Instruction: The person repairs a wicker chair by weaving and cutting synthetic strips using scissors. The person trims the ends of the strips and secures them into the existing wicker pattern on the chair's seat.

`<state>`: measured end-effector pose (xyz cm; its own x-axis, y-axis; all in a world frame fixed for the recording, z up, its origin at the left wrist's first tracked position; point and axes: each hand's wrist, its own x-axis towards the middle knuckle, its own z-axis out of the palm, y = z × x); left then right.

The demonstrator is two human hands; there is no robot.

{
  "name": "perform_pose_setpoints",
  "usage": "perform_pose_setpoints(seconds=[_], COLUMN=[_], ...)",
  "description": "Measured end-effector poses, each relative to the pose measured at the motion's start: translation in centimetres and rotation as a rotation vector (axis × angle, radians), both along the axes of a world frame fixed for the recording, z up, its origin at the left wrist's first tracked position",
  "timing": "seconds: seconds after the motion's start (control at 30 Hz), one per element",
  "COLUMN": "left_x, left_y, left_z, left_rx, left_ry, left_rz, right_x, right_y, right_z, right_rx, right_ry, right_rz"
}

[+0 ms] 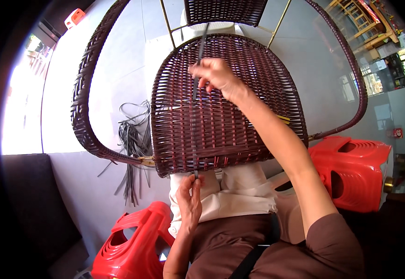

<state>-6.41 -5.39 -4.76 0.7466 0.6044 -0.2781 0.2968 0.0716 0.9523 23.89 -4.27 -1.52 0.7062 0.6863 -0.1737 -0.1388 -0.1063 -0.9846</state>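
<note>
A dark brown woven chair seat (pixel 239 125) lies in front of me, with reddish strands in its weave. Over its upper left part, my right hand (pixel 216 79) pinches a dark flat weaving strip (pixel 203 46), which runs up past the seat's far edge and down to the weave. Below the near edge, my left hand (pixel 189 195) is closed on a grey strip end (pixel 196 175) that comes out under the rim. A line of grey strip shows in the weave between both hands.
Wrapped armrests (pixel 82 93) curve out on both sides, and a woven backrest (pixel 225 11) stands beyond. Loose grey strips (pixel 132 139) lie on the floor at left. Red plastic stools stand at lower left (pixel 135 242) and right (pixel 356 172). A yellow-handled tool (pixel 284 119) rests at the seat's right.
</note>
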Motion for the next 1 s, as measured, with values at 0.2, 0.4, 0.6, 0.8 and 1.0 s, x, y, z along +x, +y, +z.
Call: perform_pose_setpoints(seconds=[0.2, 0.4, 0.6, 0.8, 1.0], left_x=[0.4, 1.3, 3.2, 5.0, 6.4], left_y=[-0.3, -0.2, 1.0, 0.8, 2.1], left_z=[0.7, 1.3, 2.1, 2.9, 3.5], left_rx=[0.044, 0.523, 0.647, 0.84, 0.846], left_ry=[-0.032, -0.07, 0.044, 0.201, 0.294], left_rz=[0.031, 0.102, 0.121, 0.11, 0.005], right_x=[-2.6, -4.1, -4.0, -4.3, -4.2], right_y=[-0.1, -0.8, -1.0, -0.7, -0.8], right_z=[-1.7, -2.5, -2.9, -3.1, -3.5], right_rx=[-0.046, 0.022, -0.011, 0.02, 0.042], right_ry=[-0.154, -0.172, -0.148, -0.16, -0.188], right_rz=[0.051, -0.075, -0.075, -0.071, -0.079])
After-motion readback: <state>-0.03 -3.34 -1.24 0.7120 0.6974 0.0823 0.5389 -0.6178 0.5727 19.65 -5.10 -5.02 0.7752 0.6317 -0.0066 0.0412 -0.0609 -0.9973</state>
